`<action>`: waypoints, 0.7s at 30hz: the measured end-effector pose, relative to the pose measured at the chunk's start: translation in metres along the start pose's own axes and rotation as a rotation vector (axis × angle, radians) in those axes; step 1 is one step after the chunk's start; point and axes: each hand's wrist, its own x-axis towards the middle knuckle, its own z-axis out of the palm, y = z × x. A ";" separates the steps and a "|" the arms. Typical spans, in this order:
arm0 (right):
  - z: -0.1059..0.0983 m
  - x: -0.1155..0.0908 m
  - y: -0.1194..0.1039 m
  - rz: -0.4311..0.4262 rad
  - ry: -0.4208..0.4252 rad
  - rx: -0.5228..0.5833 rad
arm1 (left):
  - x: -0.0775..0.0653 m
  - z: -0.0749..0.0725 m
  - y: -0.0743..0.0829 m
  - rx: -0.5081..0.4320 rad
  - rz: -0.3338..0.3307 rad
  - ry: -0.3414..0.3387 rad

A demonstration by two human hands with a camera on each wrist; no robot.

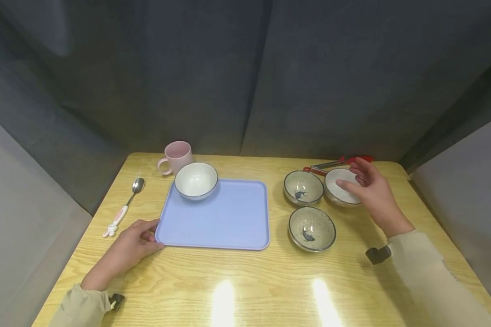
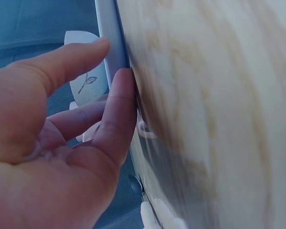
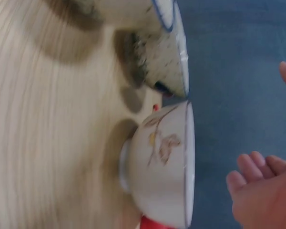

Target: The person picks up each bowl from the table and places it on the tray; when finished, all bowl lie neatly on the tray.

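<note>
My left hand (image 1: pixel 132 247) holds the near left corner of a light blue tray (image 1: pixel 229 218) between thumb and fingers. Inside the tray's far left corner stands a white bowl (image 1: pixel 196 179) with a dark rim. Over on the right, my right hand (image 1: pixel 374 195) hovers above another white bowl (image 1: pixel 338 185). Its thumb and fingers are spread apart. In the right wrist view these fingers (image 3: pixel 250 174) are clear of that bowl's rim, and its outside bears a brown and yellow plant pattern. Two speckled bowls, one far (image 1: pixel 303 186) and one near (image 1: pixel 312 229), stand left of it.
A pink mug (image 1: pixel 179 156) stands behind the tray's far left corner. To the left lies a spoon (image 1: pixel 124 209) with a white rabbit handle. Red and metal utensils (image 1: pixel 327 164) lie behind the right-hand bowls, partly hidden. A dark curtain (image 1: pixel 245 77) hangs beyond the wooden table (image 1: pixel 188 281).
</note>
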 end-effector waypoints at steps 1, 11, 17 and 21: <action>-0.001 0.001 0.003 -0.003 -0.001 0.009 | 0.000 0.000 0.000 -0.002 0.001 0.001; -0.013 0.007 0.027 -0.005 -0.024 -0.014 | 0.000 0.000 -0.001 -0.006 0.008 -0.001; -0.017 0.010 0.041 0.000 -0.016 -0.009 | -0.001 0.000 -0.001 0.014 0.006 -0.007; -0.020 0.011 0.049 0.015 -0.011 -0.019 | 0.000 0.000 -0.001 0.013 0.005 -0.011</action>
